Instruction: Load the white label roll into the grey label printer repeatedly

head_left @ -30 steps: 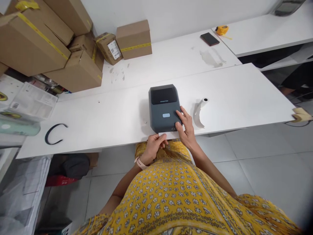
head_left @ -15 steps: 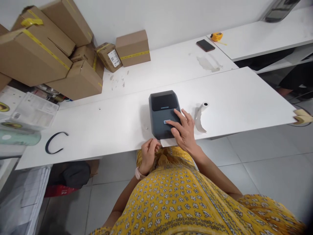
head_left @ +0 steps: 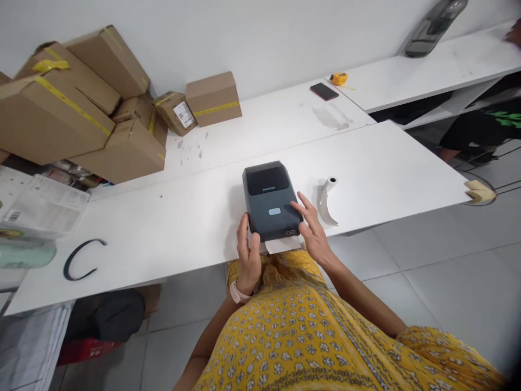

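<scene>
A dark grey label printer rests near the table's front edge, with a pale button on its top. White paper sticks out of its near end, past the table edge. My left hand is open at the printer's left near corner, fingers extended along its side. On the opposite side, my right hand is open with fingers apart, fingertips by the printer's right edge; whether they touch it I cannot tell. A partly unrolled paper roll lies to the right of that hand.
Taped cardboard boxes are piled at the back left. A black headband lies at the table's left end. Toward the back right are a phone and a yellow tape measure. Part of a person shows at the far right.
My right index finger has come off the printer's button and that hand has moved to the right side. My left hand has opened and risen to the printer's left side. The view has shifted slightly.
</scene>
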The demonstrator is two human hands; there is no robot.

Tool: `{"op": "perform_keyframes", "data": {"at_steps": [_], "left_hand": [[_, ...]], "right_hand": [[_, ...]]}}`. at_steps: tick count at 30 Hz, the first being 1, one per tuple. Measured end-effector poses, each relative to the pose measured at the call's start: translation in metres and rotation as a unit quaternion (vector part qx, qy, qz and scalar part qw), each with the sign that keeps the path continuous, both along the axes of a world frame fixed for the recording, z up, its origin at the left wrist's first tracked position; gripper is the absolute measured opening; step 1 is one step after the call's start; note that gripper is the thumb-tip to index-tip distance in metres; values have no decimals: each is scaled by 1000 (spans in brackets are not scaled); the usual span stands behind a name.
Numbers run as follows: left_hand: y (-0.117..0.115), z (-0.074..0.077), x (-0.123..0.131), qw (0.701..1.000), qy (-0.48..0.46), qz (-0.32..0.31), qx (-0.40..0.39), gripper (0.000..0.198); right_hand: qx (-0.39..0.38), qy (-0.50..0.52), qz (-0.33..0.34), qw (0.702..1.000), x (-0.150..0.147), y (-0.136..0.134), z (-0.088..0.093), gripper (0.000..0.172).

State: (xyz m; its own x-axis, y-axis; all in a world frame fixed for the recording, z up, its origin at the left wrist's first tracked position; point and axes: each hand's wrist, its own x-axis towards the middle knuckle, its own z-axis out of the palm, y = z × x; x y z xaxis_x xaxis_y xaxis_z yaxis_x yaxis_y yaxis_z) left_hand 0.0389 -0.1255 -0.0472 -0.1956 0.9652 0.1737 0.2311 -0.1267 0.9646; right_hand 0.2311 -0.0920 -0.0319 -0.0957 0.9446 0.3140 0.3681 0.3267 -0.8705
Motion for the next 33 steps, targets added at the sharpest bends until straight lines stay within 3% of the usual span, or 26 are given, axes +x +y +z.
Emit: {"op": "perform_keyframes", "data": {"at_steps": [3,6,10,14,17,21,25,28,31,33], "left_hand": [[1,3,0,1000,2,13,3,56],[1,7,0,1000,20,12,2,58],[2,11,1,999,34,13,14,61],[20,27,0,997,17,18,76,61],[49,43,-5,988,-38,27,148,56],[86,48,-16,987,-25,75,141,50],[97,28,-22,995,27,85,45,45],[95,14,-23,996,67,59,-28,50],[96,11,-24,992,100,30,-71,56],[99,14,-26,986,137,18,-92,56]], "right_hand": [[-87,82,-28,992,0,-3,-9,61],[-116,104,-26,987,-5,-4,-15,68],[-88,70,-25,993,-9,-5,-13,67],[-8,3,-30,1000,-5,8,8,70],[104,-36,-36,993,-5,41,34,78],[200,-71,-39,976,-13,104,71,78],[199,-69,-73,975,-22,159,100,74],[172,-51,-85,980,-26,199,111,80],[142,-43,-61,987,-26,237,113,84],[143,-39,-45,988,-24,248,112,84]]}}
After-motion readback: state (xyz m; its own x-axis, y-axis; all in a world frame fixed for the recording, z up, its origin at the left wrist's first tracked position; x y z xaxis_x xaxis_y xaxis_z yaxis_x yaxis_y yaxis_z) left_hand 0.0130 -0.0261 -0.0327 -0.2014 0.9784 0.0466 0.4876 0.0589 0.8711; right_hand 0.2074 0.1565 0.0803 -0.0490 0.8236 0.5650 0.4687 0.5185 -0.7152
